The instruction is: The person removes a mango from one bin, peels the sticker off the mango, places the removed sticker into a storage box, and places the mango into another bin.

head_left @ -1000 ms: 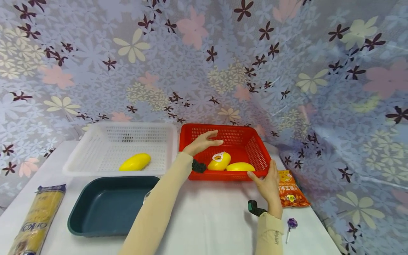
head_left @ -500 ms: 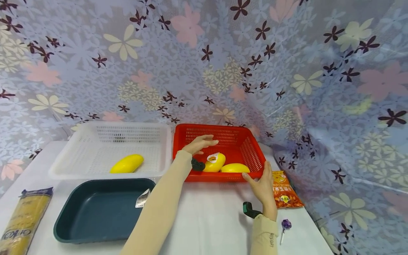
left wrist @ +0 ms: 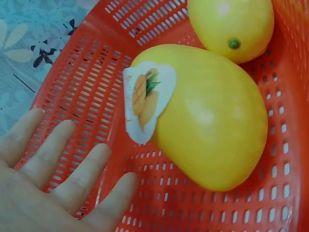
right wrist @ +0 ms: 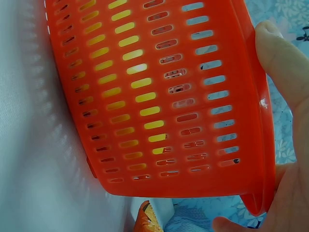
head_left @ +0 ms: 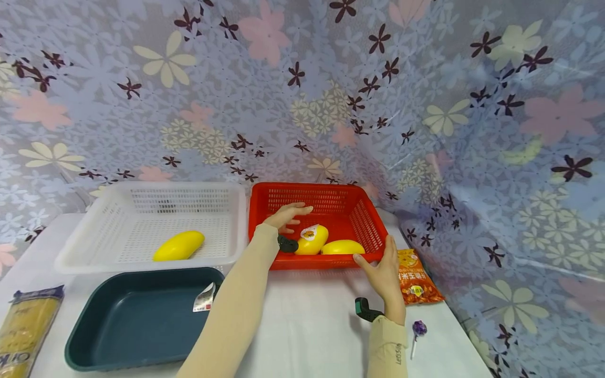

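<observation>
Over the left part of the red plastic basket (head_left: 307, 264), my left hand (head_left: 285, 215) hovers with its fingers extended and spread, holding nothing. Beside it in the basket lies a yellow mango-shaped fruit (head_left: 319, 239) bearing a peeling white pineapple sticker (left wrist: 145, 99). A second yellow fruit (head_left: 344, 247) lies to its right; its green stem end shows in the left wrist view. My right hand (head_left: 386, 273) grips the basket's front right corner, its thumb (right wrist: 277, 53) on the rim and its other fingers along the right side. Some of those fingers are hidden in the right wrist view.
Left of the red basket stands a white basket (head_left: 238, 226) with one yellow fruit (head_left: 179, 245) inside. In front are a dark teal tray (head_left: 137, 320) and a noodle packet (head_left: 28, 331). An orange snack bag (head_left: 418, 278) and a purple lollipop (head_left: 418, 329) lie at the right.
The head view has turned to the right, so everything sits further left in it. Both hands keep nearly the same places at the red basket.
</observation>
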Demonstrator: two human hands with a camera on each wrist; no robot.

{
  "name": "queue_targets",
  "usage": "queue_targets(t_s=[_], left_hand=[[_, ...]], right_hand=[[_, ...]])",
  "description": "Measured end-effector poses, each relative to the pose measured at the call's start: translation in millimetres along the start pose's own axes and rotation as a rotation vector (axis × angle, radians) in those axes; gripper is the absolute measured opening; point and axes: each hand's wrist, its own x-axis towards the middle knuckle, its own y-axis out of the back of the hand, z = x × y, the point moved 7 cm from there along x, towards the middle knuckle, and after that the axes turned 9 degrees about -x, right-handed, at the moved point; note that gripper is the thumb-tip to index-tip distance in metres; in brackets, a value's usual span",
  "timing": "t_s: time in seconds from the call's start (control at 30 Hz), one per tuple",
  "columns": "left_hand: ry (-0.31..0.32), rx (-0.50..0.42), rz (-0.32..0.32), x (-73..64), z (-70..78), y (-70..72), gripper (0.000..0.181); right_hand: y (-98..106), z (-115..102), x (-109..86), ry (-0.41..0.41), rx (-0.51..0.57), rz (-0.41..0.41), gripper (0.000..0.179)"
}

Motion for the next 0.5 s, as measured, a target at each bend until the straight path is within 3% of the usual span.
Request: queue_targets(t_s=[0.1,0.27,0.5], left_hand=[[0.008,-0.01,-0.001,1.6,-2.5,-2.6,0.077],[0.027,0.007,-0.016,-9.1,1.3,-14.2,0.07],[0.056,0.061,-0.066,-4.8,-4.4,-19.1,0.068]], right_hand=[[0,0,0.7,0.0,0.0,0.001,0.106],[-1,1,1.1,-0.007,0.007,-0.003,0.106],[-2,1,2.4,0.003,0.03,-0.004,0.106]])
